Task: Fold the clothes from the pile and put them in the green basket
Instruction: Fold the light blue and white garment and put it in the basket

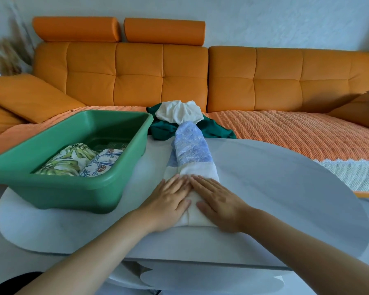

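One folded garment (192,150) pinned flat on the worktop (275,188).
I see the green basket (62,194) at left, two folded prints (66,160) inside; left hand (170,201) and right hand (218,202), both hands open, press the garment's near end; the pile (179,116) sits beyond.

Nothing readable anywhere in this one, tbh. The folded clothes (66,160) in the green basket (73,188) only have leaf and flower prints, and the blue-and-white garment (192,150) is just pattern.
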